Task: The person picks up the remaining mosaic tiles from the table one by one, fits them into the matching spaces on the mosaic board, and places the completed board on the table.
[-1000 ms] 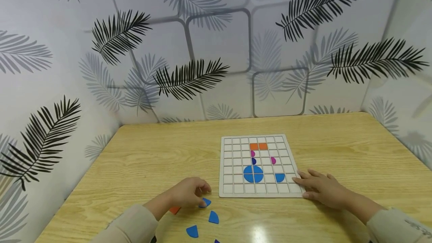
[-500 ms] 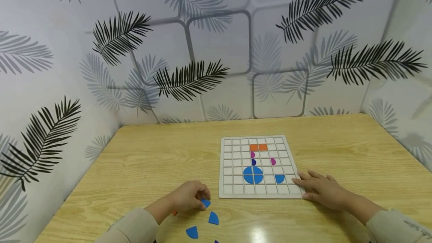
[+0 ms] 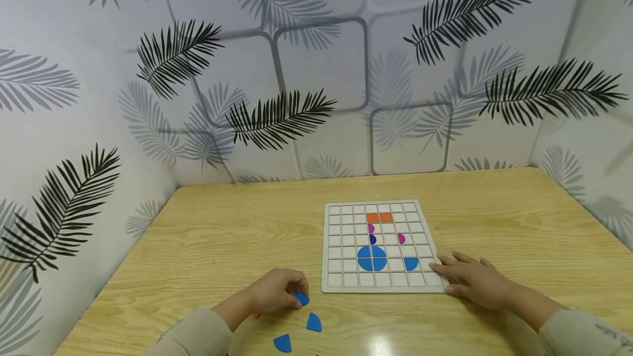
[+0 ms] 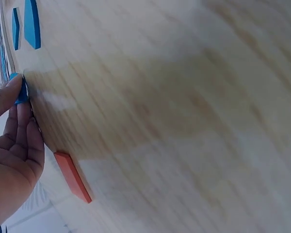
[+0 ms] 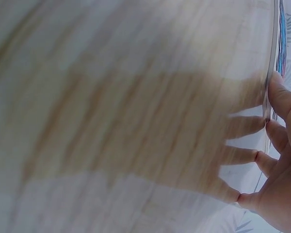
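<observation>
My left hand [image 3: 277,291] pinches a blue quarter-circle tile [image 3: 302,299] between thumb and fingers, low over the table left of the board; the left wrist view shows the thumb on this blue tile [image 4: 22,92]. An orange tile [image 4: 72,177] lies beside that hand, mostly hidden by it in the head view. My right hand [image 3: 477,279] rests with spread fingers at the right edge of a white grid board [image 3: 341,281]. On the board sit two orange squares [image 3: 379,217], a blue circle of quarter tiles [image 3: 372,258], a single blue quarter [image 3: 411,263] and small magenta and dark blue half-circles.
Two loose blue quarter tiles lie near the front: one tile [image 3: 314,322] just below the left hand, another tile [image 3: 282,343] nearer the edge. The wooden table [image 3: 237,224] reaches back to a leaf-patterned wall [image 3: 316,70].
My left hand has closed its thumb and fingers on the blue quarter-circle tile and now covers more of the orange one. The right hand stays at the board's edge.
</observation>
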`<action>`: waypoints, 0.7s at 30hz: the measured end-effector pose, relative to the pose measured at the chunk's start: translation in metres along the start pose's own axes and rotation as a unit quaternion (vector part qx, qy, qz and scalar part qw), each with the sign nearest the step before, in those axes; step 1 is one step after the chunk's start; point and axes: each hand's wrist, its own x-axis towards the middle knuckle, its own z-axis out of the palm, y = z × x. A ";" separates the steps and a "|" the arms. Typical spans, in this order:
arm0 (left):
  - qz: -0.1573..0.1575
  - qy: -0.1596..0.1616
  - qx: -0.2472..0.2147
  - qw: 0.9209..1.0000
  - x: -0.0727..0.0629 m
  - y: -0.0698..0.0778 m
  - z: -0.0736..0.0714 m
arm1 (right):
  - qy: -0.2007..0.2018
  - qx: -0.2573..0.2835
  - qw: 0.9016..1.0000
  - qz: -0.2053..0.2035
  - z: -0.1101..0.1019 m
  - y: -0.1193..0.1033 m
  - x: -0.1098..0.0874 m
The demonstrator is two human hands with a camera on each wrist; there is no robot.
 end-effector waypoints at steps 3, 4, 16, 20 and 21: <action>-0.002 0.004 -0.024 1.000 -0.001 0.001 -0.001 | -0.003 -0.001 1.000 0.000 0.001 0.001 0.001; 0.000 0.007 -0.031 1.000 -0.001 0.001 -0.001 | -0.004 -0.001 1.000 -0.001 0.001 0.001 0.001; 0.016 0.067 -0.046 0.997 0.010 0.018 -0.015 | -0.002 -0.001 1.000 0.000 -0.001 -0.002 0.001; 0.024 0.089 -0.039 0.995 0.016 0.025 -0.017 | 0.000 0.002 1.000 -0.001 -0.001 -0.001 0.001; 0.027 0.093 -0.041 0.994 0.018 0.026 -0.018 | 0.000 0.001 1.000 -0.001 -0.001 -0.001 0.001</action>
